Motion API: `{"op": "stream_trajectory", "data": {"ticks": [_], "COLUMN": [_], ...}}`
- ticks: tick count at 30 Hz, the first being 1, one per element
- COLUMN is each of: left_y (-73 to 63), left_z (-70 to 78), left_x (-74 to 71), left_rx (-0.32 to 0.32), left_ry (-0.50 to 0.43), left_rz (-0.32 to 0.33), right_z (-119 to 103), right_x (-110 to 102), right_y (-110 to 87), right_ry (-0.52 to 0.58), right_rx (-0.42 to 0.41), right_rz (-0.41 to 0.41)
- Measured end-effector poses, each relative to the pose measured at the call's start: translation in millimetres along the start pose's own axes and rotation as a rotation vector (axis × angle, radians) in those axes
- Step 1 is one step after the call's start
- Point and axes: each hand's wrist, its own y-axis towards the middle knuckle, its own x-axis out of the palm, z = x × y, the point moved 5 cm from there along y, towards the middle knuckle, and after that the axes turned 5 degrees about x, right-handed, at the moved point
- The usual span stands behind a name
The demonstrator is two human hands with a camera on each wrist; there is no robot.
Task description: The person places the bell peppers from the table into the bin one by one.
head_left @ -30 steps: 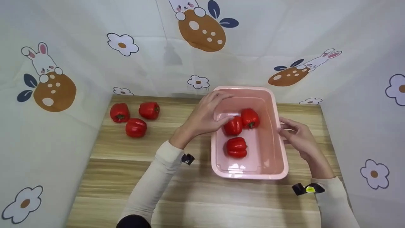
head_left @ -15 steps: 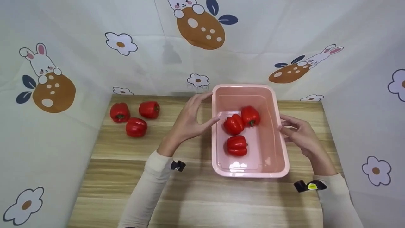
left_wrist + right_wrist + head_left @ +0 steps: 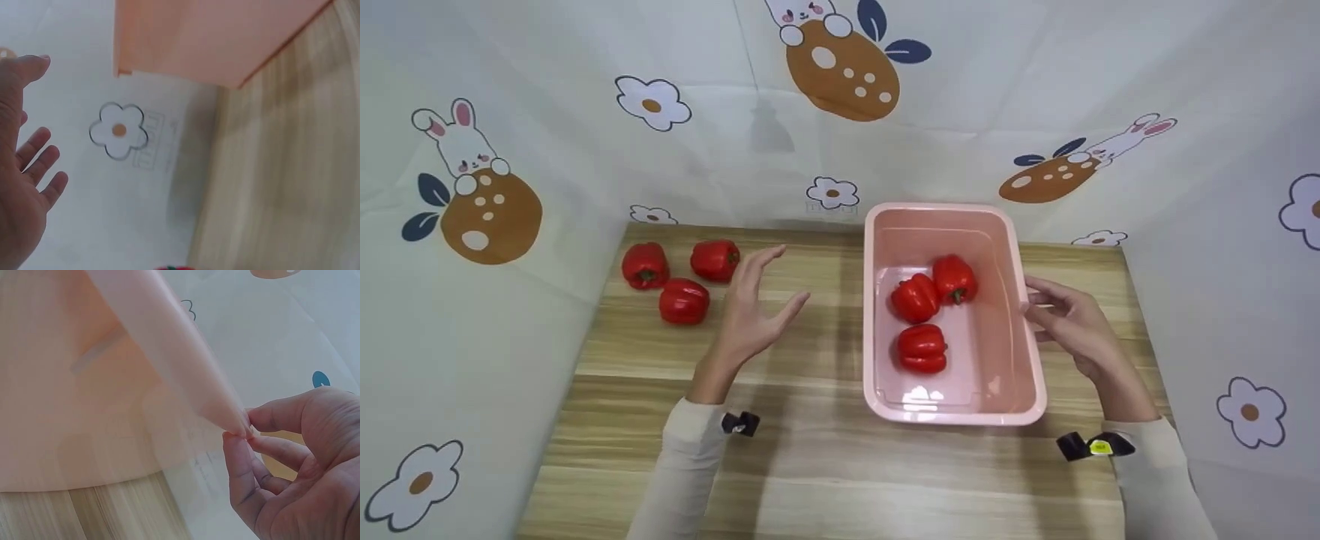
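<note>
My left hand [image 3: 746, 319] hovers over the table just right of a loose group of red bell peppers, its thumb and fingers spread and holding nothing. That group is a left bell pepper [image 3: 645, 265], a right one [image 3: 715, 260] and a front one [image 3: 684, 301]. With thumb and fingertips, my right hand [image 3: 1069, 322] pinches the right rim of a pink plastic basin [image 3: 185, 354]. Inside the basin lie more red bell peppers: one at the back [image 3: 955, 279], one touching it [image 3: 915, 298] and one in front [image 3: 922, 349].
The wood-grain table [image 3: 810, 480] is bounded by a pale curtain [image 3: 960, 90] printed with rabbits and flowers, at the back and both sides. The basin's far end stands close to the back curtain. Each wrist wears a black camera strap [image 3: 740, 424].
My left hand has come out from over the basin and moved left to the loose bell peppers, leaving no pepper in its fingers. The right hand stays at the basin's rim.
</note>
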Motion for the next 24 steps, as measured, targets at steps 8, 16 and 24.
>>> {"op": "stream_trajectory", "data": {"ticks": [8,16,24], "left_y": [-47.1,-82.1,-109.5], "left_z": [-39.4,-60.4,-83.0], "left_x": [-29.1,-47.8,-56.3], "left_rx": [-0.124,-0.13,-0.194], "left_ry": [0.019,0.04,0.077], "left_rz": [0.165,0.277,0.342], "right_z": [0.4,3.8,-0.1], "right_x": [-3.8,-1.3,-0.7], "right_y": [-3.1,-3.2,-1.3], "right_ry": [-0.032,-0.05,-0.065], "right_rx": [0.018,0.03,0.027], "right_rz": [0.01,-0.001,0.006]}}
